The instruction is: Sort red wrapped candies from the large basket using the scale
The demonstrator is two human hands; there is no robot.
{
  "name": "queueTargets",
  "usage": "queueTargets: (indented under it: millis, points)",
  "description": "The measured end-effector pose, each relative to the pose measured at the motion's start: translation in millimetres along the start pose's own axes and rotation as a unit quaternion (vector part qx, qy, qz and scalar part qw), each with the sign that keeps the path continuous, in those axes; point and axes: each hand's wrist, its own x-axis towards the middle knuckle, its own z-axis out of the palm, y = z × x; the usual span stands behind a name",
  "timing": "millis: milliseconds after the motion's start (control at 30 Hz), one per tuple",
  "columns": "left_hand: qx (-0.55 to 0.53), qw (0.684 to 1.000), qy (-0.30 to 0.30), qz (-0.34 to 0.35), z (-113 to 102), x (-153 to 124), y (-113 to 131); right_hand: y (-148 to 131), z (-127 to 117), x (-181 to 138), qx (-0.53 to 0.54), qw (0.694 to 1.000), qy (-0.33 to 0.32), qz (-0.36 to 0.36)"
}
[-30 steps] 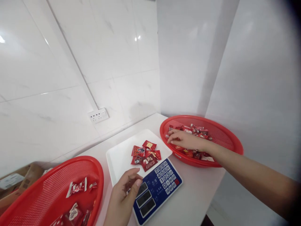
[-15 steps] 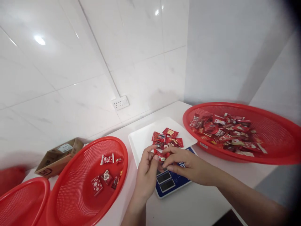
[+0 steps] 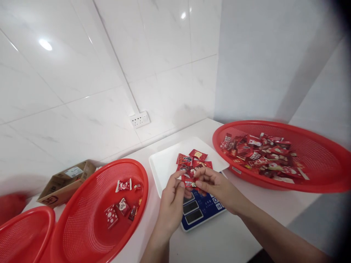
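Far left, the rim of a red basket [image 3: 27, 237] pokes into view, and behind it a cardboard box [image 3: 64, 180] sits against the tiled wall. Next along, a second red basket [image 3: 82, 219] holds just a handful of wrapped sweets [image 3: 123, 185] scattered near its right side. Up on the wall, a white socket [image 3: 139, 119]. Centre stage now: the left hand [image 3: 171, 204] comes up from the near edge, thumb and fingertips pinched on a red-wrapped sweet [image 3: 190, 183], and the right hand [image 3: 216, 188] meets it, pinching the same sweet from the other side, though which hand truly bears it is hard to tell at this size. The sweet hangs just above the near edge of the white tray [image 3: 164, 164], over the blue scale [image 3: 200, 213]. A small heap of red sweets [image 3: 193, 160] lies on the tray just beyond the fingers. Far right, the big red basket [image 3: 323, 157] carries a thick pile of sweets [image 3: 260, 153], all on the white counter [image 3: 246, 226]
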Motion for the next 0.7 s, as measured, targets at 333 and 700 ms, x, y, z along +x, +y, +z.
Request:
queueTargets:
  millis: [333, 700]
  points:
    - [-0.003, 1.000, -0.010, 0.007, 2, 0, 0, 1, 0, -3, 0.021, 1.000, -0.001, 0.012]
    - [-0.016, 0.996, -0.085, 0.017, -2, -18, 12, -7, -4, -28, 0.078, 0.986, -0.126, 0.076]
